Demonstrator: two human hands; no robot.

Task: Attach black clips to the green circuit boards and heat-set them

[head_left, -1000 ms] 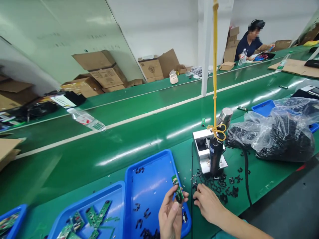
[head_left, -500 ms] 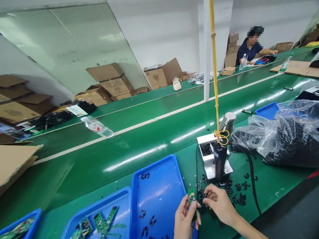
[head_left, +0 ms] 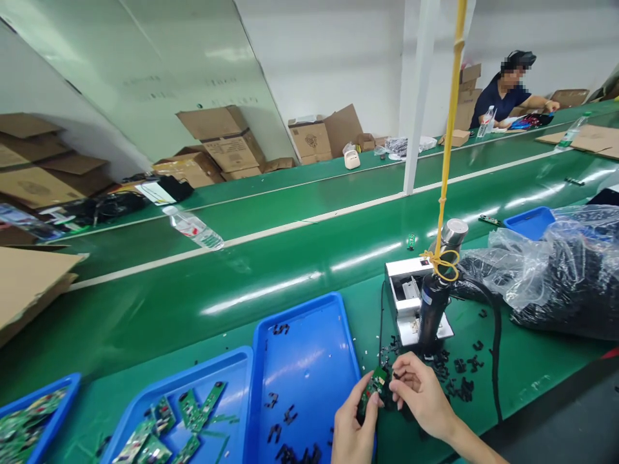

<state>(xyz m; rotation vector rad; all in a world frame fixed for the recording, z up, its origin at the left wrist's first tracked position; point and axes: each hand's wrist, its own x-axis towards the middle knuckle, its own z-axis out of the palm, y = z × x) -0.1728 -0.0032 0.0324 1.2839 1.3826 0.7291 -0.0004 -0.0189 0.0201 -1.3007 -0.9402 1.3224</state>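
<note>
My left hand point(head_left: 354, 415) grips a small green circuit board point(head_left: 380, 375) between thumb and fingers, tilted, at the right edge of a blue tray. Close beside it, my right hand point(head_left: 425, 394) pinches a tiny black part point(head_left: 396, 376) near the board; its shape is mostly hidden by the fingertips. Loose black plastic clips point(head_left: 465, 389) lie scattered on the green table to the right of my right hand. More black clips point(head_left: 290, 414) lie in the blue tray point(head_left: 344, 322) on the left.
A black cylindrical tool point(head_left: 430, 316) hangs from a yellow cord point(head_left: 449, 129) before a white-and-black device point(head_left: 399, 266). Another blue tray point(head_left: 244, 361) holds green boards point(head_left: 193, 409). A clear plastic bag point(head_left: 546, 277) lies at right. A co-worker point(head_left: 503, 96) sits across the belt.
The board in my left hand has tilted from upright towards the right, and my hands are closer together. The whole view has shifted slightly; the black part stays in my right fingertips.
</note>
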